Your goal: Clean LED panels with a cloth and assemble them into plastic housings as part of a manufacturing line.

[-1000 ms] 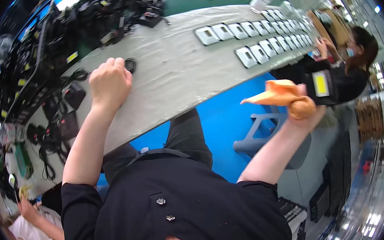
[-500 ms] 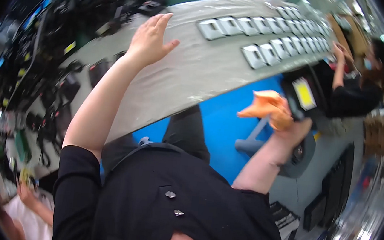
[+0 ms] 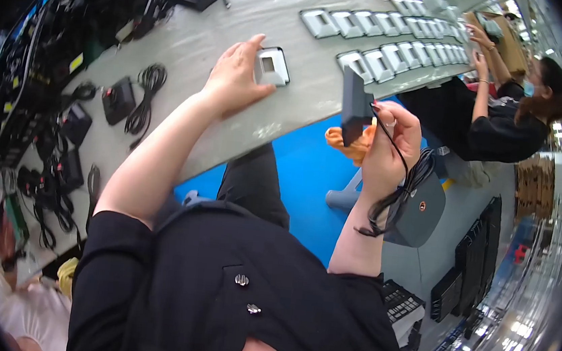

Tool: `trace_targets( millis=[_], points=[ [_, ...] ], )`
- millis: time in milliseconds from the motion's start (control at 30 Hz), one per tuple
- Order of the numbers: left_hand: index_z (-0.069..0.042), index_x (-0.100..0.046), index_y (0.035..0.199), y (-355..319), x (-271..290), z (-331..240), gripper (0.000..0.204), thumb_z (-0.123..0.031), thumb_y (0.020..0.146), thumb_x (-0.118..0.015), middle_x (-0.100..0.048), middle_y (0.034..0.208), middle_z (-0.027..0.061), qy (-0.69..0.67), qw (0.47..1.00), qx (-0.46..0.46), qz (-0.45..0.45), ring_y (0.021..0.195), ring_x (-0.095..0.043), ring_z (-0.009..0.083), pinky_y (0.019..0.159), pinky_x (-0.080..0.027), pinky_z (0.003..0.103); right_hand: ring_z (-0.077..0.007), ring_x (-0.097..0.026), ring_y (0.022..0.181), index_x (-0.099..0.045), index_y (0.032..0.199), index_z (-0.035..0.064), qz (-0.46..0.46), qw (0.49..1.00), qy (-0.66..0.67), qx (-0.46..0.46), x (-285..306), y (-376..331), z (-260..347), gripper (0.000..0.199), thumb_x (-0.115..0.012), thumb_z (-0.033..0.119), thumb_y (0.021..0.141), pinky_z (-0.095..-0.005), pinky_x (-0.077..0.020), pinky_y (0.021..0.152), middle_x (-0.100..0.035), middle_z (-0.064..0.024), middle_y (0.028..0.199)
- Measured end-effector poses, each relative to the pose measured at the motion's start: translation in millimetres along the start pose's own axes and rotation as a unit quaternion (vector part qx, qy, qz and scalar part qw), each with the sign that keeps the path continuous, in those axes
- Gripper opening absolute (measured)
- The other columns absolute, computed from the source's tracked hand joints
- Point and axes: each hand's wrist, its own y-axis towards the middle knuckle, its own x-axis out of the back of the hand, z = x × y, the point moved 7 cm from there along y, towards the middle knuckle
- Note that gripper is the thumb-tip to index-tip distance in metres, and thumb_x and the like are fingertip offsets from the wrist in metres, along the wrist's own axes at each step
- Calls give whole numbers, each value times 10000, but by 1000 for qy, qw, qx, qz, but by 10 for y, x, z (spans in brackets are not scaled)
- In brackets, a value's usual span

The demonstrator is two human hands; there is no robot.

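My left hand (image 3: 236, 76) rests over the table with its fingers stretched and the thumb apart. Beside its fingertips and thumb lies a white square panel (image 3: 272, 66) with a dark edge and a small window; whether it is gripped cannot be told. My right hand (image 3: 392, 142), raised past the table's near edge, is closed on a flat black corded box (image 3: 353, 105). That box is tilted, one narrow side showing. Its bundled black cord (image 3: 403, 187) hangs over my wrist. An orange cloth (image 3: 352, 144) is bunched under the same hand.
White panels (image 3: 380, 63) lie in rows along the table (image 3: 230, 145) toward the right. Black corded boxes (image 3: 119, 100) and heaped cords crowd the left. One co-worker (image 3: 515, 130) works at the far right, another (image 3: 31, 314) at the lower left. A grey stool (image 3: 418, 222) stands right.
My right hand has lifted the black box and turned it, and its cord now shows. My left hand has moved down and right; a white panel now lies beside it.
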Motion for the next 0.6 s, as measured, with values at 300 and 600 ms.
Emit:
trace_targets(
  millis=[300,600],
  points=[
    [-81,-212,1469,-1281,460,-5,1024,-263,662,-816,-364,1431,166,-29,999,33,18,1375,-290,346,1134,-287,416,-162,-634,781,-626,938,13,233,947,-182,128,-1010,-467,-81,111,-667,-31,845,-263,-504,688,-681,-118,962],
    [-104,-158,1476,-1409,490,112,1088,-183,631,-838,-485,1323,167,-132,990,39,-19,1208,-506,356,975,-453,413,-233,-650,739,-635,893,104,330,875,-290,205,-1566,-625,-42,154,-675,40,759,-344,-469,653,-686,-36,906]
  ],
)
